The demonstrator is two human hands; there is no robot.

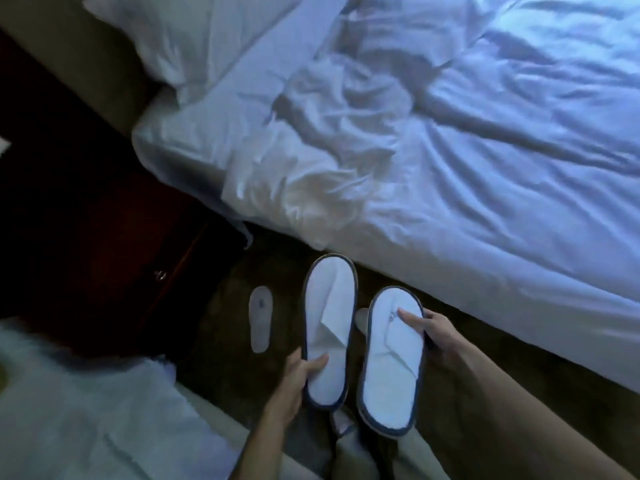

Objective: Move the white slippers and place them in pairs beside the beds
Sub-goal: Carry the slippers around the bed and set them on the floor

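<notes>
Slipper in each hand — left hand (300,372), right hand (437,332).

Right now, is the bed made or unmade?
Unmade: the bed's sheet lies crumpled in folds near the pillow, not pulled flat.

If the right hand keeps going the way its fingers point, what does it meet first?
The right hand points left across its slipper; straight on, it would likely meet the left hand's slipper first, though depth is unclear.
</notes>
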